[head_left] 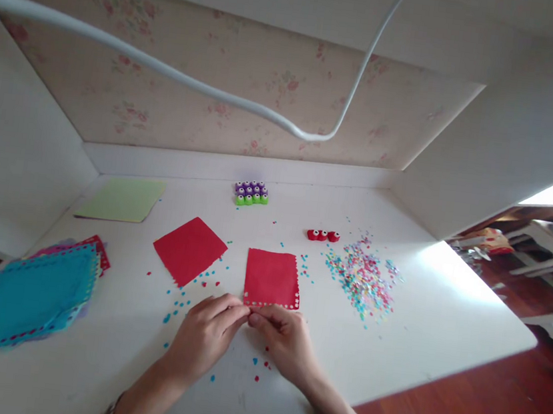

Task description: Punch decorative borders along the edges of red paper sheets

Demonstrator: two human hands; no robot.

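Observation:
A red paper square (272,278) lies flat in front of me, with small shapes punched along its near edge and up its right edge. Just below that near edge, my left hand (208,333) and my right hand (285,342) meet fingertip to fingertip. The fingers of both are closed in a pinch. A bit of red shows between them, but the fingers cover most of it and I cannot make out what it is. To the left, a second red paper sheet (190,250) lies turned like a diamond.
Three red craft punches (323,235) stand beyond, near a heap of paper confetti (366,278). Purple and green punches (252,193) sit in rows at the back. Blue punched sheets (28,297) and pale green paper (121,199) lie left. A white cable (220,94) hangs across.

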